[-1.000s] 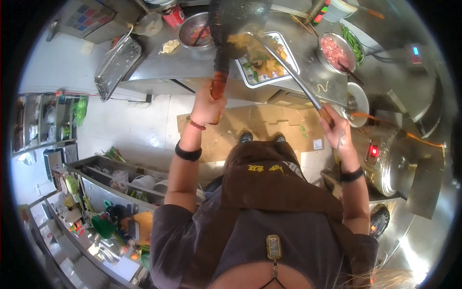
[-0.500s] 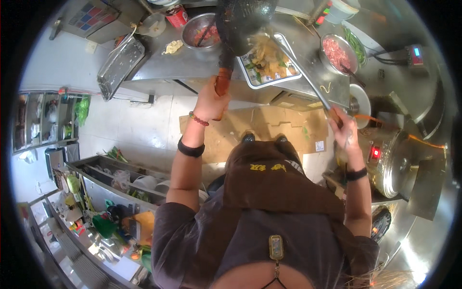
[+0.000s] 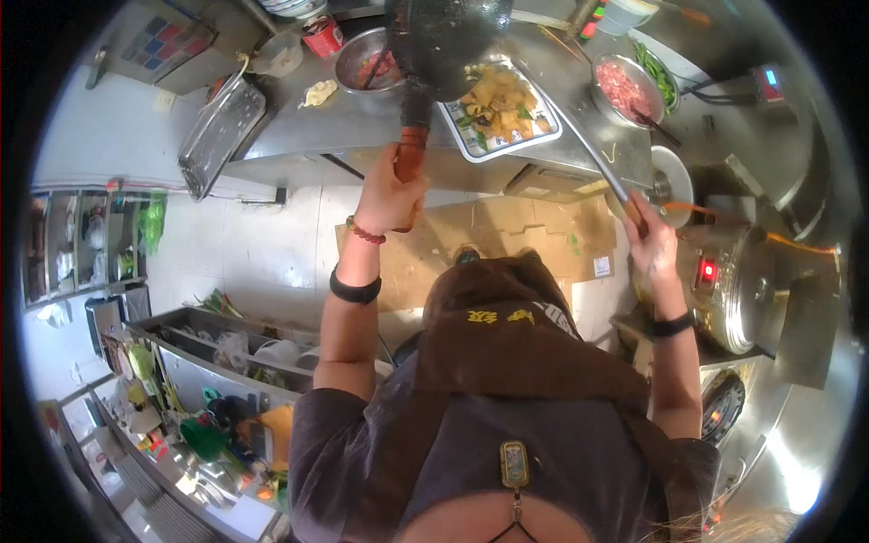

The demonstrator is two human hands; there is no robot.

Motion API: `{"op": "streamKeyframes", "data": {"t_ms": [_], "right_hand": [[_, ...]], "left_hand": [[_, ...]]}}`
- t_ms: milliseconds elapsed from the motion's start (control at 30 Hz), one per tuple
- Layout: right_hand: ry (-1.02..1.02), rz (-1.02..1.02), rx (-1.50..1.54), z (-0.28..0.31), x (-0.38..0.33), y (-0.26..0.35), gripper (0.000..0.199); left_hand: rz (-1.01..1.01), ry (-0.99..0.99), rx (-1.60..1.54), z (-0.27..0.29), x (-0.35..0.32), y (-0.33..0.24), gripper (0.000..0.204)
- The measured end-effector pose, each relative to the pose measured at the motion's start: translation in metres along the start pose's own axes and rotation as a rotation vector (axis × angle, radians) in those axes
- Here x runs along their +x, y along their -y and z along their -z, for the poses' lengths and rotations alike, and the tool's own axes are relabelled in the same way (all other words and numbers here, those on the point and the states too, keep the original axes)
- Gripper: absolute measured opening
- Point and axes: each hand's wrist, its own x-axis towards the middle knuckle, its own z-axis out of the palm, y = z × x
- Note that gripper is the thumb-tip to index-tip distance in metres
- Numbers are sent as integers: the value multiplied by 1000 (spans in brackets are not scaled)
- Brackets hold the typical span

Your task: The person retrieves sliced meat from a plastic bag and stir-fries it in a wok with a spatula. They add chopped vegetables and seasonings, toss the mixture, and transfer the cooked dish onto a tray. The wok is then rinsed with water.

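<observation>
My left hand is closed round the wooden handle of a black wok, which is held up and tilted over the counter. In my right hand is the wooden grip of a long-handled metal cooking utensil. Its far end reaches toward the food, and I cannot make out whether it is a ladle or a spatula. Below the wok's right side, a white rectangular dish with a dark blue rim holds cooked food, yellowish pieces with bits of green and dark.
A steel bowl of raw meat with chopsticks stands on the counter's right, beside green vegetables. Left of the wok are another steel bowl, a red can and a metal tray. Cardboard covers the floor.
The wok has shifted slightly left, and more food lies visible in the dish. Food that was blurred in motion now rests there. Both hands keep their grips.
</observation>
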Motion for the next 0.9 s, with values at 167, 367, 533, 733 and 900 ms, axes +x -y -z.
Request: {"op": "streamKeyframes", "data": {"t_ms": [167, 367, 533, 733, 900], "right_hand": [[102, -213, 150, -30, 2, 21, 46], [19, -107, 23, -33, -58, -18, 47], [-19, -158, 139, -5, -104, -49, 50], [242, -746, 1396, 23, -198, -83, 32], [317, -858, 1796, 40, -204, -110, 31]], "left_hand": [[-52, 17, -130, -9, 4, -3, 27], [-22, -45, -24, -29, 7, -13, 29], [-47, -55, 32, -52, -3, -23, 28], [24, -46, -131, -99, -83, -45, 32], [176, -84, -305, -127, -206, -46, 35]]}}
